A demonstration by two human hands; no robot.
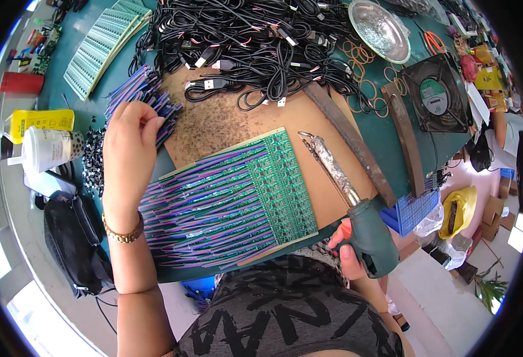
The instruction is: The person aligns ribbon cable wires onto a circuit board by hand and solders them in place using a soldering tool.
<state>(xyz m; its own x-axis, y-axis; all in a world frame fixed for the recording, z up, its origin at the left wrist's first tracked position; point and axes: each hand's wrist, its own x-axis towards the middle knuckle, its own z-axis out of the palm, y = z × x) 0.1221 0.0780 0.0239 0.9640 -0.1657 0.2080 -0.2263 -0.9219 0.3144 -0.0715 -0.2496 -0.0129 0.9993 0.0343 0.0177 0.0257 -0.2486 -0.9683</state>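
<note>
Looking down, we see the right hand [353,257] clamped around a soldering iron [375,233], circuit boards [289,196] left of that grip; we cannot tell whether the left hand [132,134] pinches the wires [135,88] beside it. A dip could let the tip [305,135], if hot, scorch the boards.

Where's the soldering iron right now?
Right of centre in the head view, the soldering iron is held by its dark green handle in the right hand, its shaft showing between the circuit-board panel and a long brown bar.
</note>
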